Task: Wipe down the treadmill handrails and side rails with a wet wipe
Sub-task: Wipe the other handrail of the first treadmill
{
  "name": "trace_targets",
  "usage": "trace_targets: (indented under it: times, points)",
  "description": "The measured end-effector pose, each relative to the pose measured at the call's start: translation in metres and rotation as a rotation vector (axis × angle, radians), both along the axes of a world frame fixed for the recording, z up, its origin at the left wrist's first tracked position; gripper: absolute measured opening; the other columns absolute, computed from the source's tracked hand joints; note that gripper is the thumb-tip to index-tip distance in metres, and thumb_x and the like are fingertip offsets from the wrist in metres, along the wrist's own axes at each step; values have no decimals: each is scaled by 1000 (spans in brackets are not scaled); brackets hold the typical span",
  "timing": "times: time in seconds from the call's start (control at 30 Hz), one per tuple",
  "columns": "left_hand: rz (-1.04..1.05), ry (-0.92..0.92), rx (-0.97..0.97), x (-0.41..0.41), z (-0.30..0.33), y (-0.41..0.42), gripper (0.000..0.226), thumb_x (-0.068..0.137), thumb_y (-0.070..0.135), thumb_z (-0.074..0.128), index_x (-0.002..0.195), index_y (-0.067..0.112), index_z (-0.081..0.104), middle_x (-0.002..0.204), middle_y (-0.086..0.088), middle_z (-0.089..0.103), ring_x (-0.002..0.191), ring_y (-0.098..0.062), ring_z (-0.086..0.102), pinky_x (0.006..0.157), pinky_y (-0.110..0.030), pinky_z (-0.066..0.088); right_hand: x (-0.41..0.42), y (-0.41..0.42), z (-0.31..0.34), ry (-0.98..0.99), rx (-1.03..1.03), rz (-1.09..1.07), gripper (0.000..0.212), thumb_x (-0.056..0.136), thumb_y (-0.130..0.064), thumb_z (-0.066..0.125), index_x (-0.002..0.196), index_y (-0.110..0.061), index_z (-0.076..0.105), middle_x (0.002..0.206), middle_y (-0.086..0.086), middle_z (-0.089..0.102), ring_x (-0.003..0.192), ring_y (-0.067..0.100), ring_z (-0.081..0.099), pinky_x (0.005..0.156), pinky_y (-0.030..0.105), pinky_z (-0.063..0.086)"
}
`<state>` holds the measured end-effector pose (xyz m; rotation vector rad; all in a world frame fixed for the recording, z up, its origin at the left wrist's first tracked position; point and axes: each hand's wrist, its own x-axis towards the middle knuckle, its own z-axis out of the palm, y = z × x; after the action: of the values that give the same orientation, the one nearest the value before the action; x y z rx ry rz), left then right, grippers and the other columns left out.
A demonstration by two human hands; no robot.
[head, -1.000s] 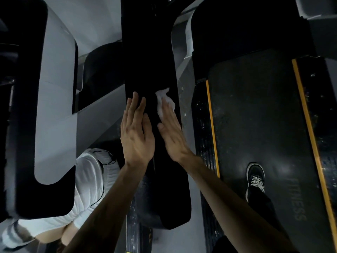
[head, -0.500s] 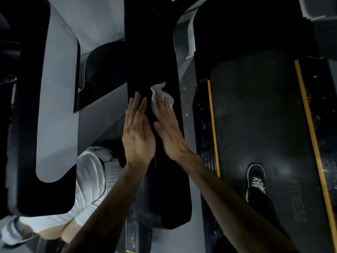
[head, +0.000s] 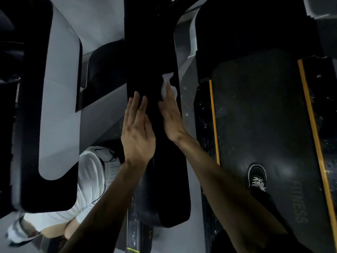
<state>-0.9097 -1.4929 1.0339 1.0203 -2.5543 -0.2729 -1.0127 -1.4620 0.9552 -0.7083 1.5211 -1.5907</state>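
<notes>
Pressing crumpled white wet wipe (head: pixel 166 86) farther up broad black padded handrail (head: pixel 155 52) than before under flat-fingered right hand (head: pixel 171 115), flat left hand (head: pixel 137 132) alongside holding nothing, wiping stroke advancing.

A single wide-angle camera sits on the person's head and looks steeply down, slightly forward, along both forearms. It is close to the black handrail (head: pixel 156 125), which runs up the middle of the frame from below the wrists to well beyond the fingers (head: pixel 135 103). To the right of the fingers and far beneath them lies the treadmill belt (head: pixel 264 115) with a shoe (head: pixel 257 177) on it; to their left stands a neighbouring machine's handrail (head: pixel 45 125). Straight edges bow toward the borders. There is no second view to share anything with.
</notes>
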Motion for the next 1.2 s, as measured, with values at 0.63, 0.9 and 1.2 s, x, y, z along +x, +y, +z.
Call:
trace_targets:
  times: [0.63, 0.9, 1.2]
  points:
    - [20, -39, -56, -58, 11, -40, 41, 103, 12, 45, 142, 5, 55, 156, -10, 46, 148, -26, 38, 120, -42, 34, 19, 24, -17, -164, -20, -2, 67, 108, -49, 30, 164, -26, 1, 170, -15, -6, 155, 2, -10, 128, 53, 0]
    - [43, -32, -32, -60, 9, -41, 42, 104, 14, 47, 145, 6, 53, 156, -9, 46, 148, -24, 38, 119, -47, 35, -9, -10, -13, -116, -28, -31, 59, 107, -44, 25, 159, -38, -1, 169, -15, -4, 156, 4, -11, 127, 53, -3]
    - [61, -43, -18, -59, 11, -40, 44, 104, 21, 47, 146, 11, 52, 158, -7, 43, 148, -23, 38, 117, -52, 35, 6, 10, -30, -256, 18, -39, 82, 97, -60, 31, 164, -24, 1, 171, -10, -8, 155, 4, -12, 128, 54, 0]
